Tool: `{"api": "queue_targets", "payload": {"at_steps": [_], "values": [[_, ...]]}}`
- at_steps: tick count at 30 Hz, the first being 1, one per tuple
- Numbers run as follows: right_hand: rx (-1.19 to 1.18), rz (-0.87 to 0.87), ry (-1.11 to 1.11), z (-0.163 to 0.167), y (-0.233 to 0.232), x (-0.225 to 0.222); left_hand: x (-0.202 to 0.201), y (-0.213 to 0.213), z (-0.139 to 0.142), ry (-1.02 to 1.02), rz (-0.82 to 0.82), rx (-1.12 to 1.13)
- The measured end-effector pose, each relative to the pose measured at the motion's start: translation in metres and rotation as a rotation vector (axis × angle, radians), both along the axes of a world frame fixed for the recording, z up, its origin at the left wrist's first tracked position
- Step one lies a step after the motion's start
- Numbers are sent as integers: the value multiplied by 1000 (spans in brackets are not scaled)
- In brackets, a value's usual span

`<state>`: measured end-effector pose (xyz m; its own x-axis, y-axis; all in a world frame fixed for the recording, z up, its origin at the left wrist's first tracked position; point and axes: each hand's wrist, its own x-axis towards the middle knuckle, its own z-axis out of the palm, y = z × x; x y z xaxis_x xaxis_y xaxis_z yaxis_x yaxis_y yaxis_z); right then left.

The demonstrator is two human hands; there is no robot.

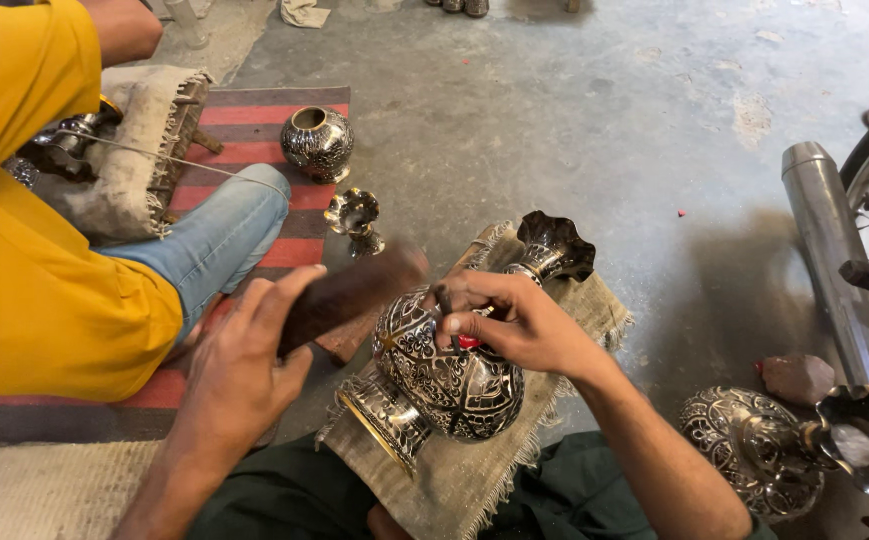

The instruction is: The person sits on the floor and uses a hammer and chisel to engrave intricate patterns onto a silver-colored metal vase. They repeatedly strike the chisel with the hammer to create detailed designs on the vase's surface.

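- My left hand [244,345] was wrapped around a brown wooden mallet [354,290], fingers curled tight on its handle. The mallet head looked blurry.
- My right hand [509,320] pinched a thin metal punch [447,318], with its tip pressed on the big vase [444,365].
- The big vase was shiny with dark swirly patterns. It lay on its side on a rough cloth pad [474,470] over my lap, with its wavy mouth pointing away from me and its foot toward me.
- I thought the vase could roll on the pad, because it is round and only my right hand steadied it.
- I thought the punch could slip and scratch the pattern, because the metal looked smooth and curved.
- I thought the mallet could hit my fingers, because they sat very close to the top of the punch.
- A person in a yellow shirt [24,200] and blue jeans sat on a striped mat [284,110] beside me.
- A round pot [317,143] and a small cup [354,220] stood on the mat.
- Another vase [754,450] lay on the concrete floor [604,120] to my right, near a motorbike pipe [834,260].
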<state>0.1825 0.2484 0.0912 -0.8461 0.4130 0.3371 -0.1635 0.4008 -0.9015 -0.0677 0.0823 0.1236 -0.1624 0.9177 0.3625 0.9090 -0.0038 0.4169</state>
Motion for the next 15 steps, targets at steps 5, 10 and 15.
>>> {"api": "queue_targets", "payload": {"at_steps": [5,10,15], "values": [[-55,-71,-20,3,-9,0,1,1,-7,-360,-25,0],[80,-30,-23,12,-8,-1,-4,-4,-9,-217,65,-136],[215,-23,-121,15,1,-4,-4,-7,-6,-28,-160,312]]}}
